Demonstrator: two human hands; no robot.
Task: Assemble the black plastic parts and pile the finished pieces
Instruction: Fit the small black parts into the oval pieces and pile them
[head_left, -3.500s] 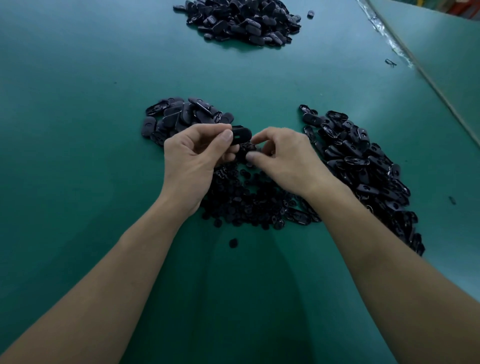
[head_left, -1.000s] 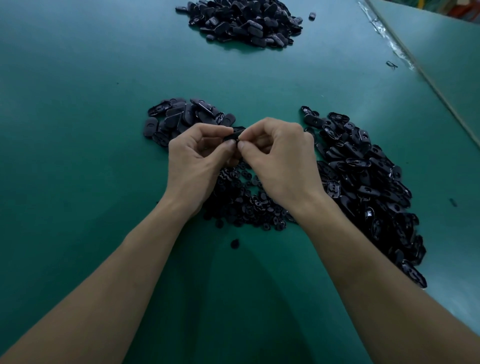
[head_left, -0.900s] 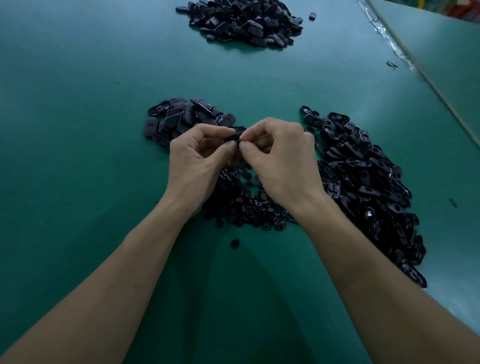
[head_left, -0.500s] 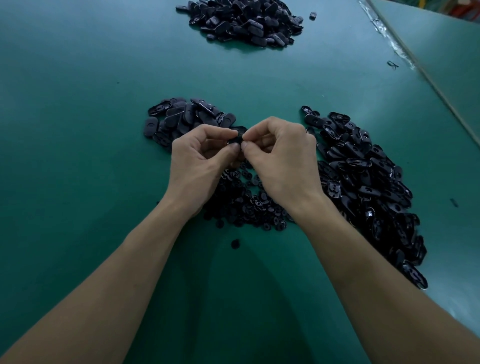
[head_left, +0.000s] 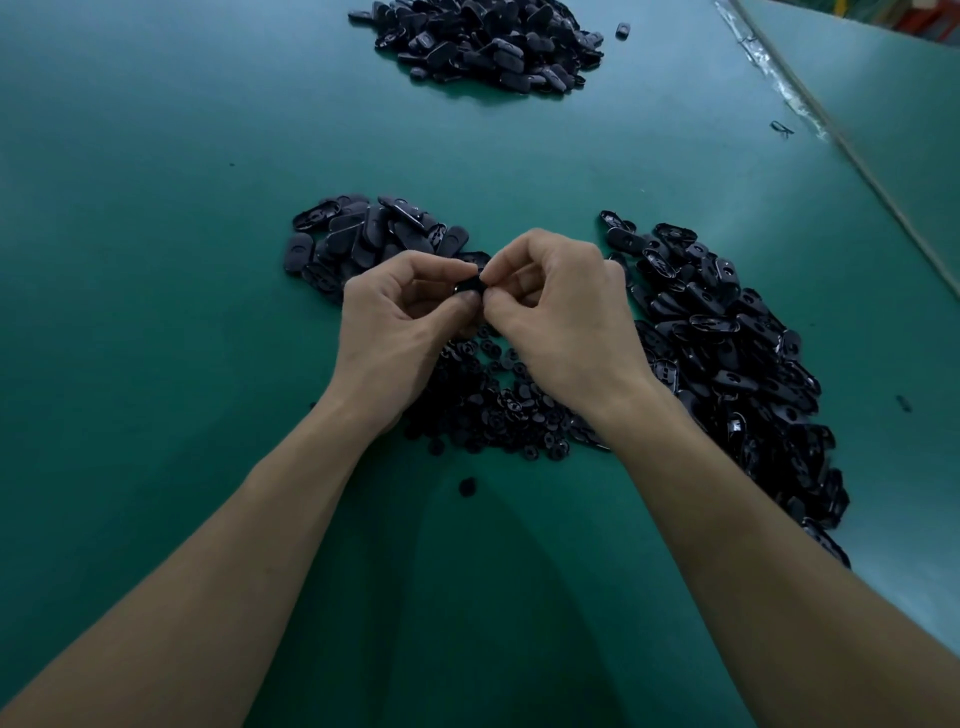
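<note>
**Entry: one black part in assembly, held over table centre**

**Item in hand.** One black part (head_left: 470, 285) was held between both hands, above the green table (head_left: 156, 156). The fingertips hid most of it, so it could not be told whether its pieces were fully seated.

**Left hand** (head_left: 400, 332). The fingers were curled, and thumb and forefinger pinched the part from 9 o'clock.

**Right hand** (head_left: 561, 322). The fingers were curled, and thumb and forefinger pinched the same part from 3 o'clock.

**Stock, with the hands as dial centre:**
- Small round parts (head_left: 498, 410) lay in a low heap at 6 o'clock, partly under the wrists.
- A stray round part (head_left: 467, 487) lay apart from that heap, further toward 6 o'clock.
- Oval shells (head_left: 727, 338) lay in a long heap from 2 to 4 o'clock, several with the hollow side up.
- A smaller oval heap (head_left: 363, 234) lay at 10 to 11 o'clock, just beyond the left knuckles.
- A far heap (head_left: 488, 41) lay at 12 o'clock, well apart from the rest.

**Progress (judged).**
- One piece was mid-join.
- The far heap looked like finished output. The smaller oval heap could have been either finished pieces or stock.
- The shell and round-part heaps were both large, so most of the work appeared to remain.
- Left to do: seat this part, pile it and repeat.
</note>
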